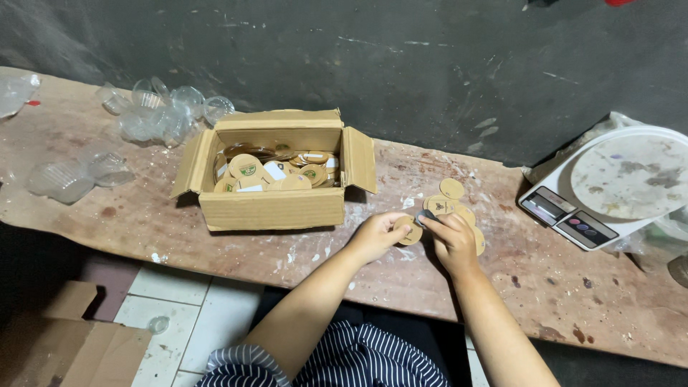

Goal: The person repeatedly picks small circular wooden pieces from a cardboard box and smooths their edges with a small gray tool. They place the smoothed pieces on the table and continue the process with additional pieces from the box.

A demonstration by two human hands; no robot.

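Nearest the camera, a striped garment [337,362] is seen below the near edge of the bench [215,236], with two bare forearms reaching up over that edge. The left hand [374,235] is curled around a round brown disc [410,231], pinched between thumb and fingers just above the bench, a little right of its middle. The right hand [453,240] is set just beside it, fingers bent narrow, with a small dark piece [426,215] held at the fingertips and brought against the disc; what that piece is cannot be told. More discs [450,197] are spread flat on the bench just beyond and under the right hand, some overlapping. To the left of the hands an open carton [276,208] stands near the middle of the bench, flaps splayed outward, filled with a loose heap of lids [272,172], brown and white. Toward the right end of the bench a white scale [609,190] is placed, its round pan stained, its display facing the near edge. Near the far left corner clear plastic cups [161,111] are piled, and further clear cups [79,174] lie closer to the left end. Behind the far edge a dark wall [430,64] is seen. On the tiled floor at lower left, a cardboard box [64,347] is partly shown.
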